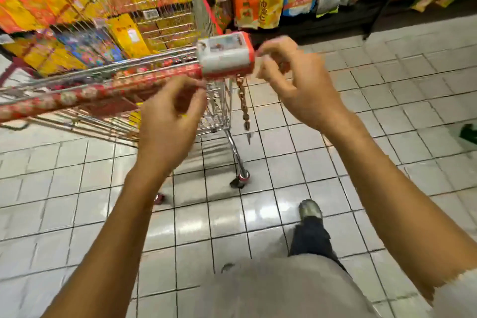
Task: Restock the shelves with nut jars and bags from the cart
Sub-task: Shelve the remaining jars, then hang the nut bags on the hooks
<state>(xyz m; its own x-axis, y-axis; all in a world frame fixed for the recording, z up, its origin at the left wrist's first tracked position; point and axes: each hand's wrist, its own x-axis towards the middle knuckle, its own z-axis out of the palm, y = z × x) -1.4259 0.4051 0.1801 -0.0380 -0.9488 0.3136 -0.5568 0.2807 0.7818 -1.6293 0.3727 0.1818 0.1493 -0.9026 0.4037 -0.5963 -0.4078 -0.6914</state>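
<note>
At the near end of the one cart (pixel 216 106), a wire basket with red trim and a red patterned handle (pixel 103 88), two hands hover. The left hand (pixel 169 116) and right hand (pixel 294 82) both have loosely curled fingers gripping nothing, one on either side of a white coin-lock box (pixel 224 55) with one hanging chain (pixel 242 100). Yellow and orange bags (pixel 268 8) hang on the far shelves, too blurred to count. I cannot tell what lies in the cart.

View: 1 head camera, wide-angle.
Facing: forward and down, onto the cart (pixel 90 90) and floor (pixel 258 214).
Nearness: cart handle near; shelves (pixel 335 18) farther off, along the frame's top edge.
</note>
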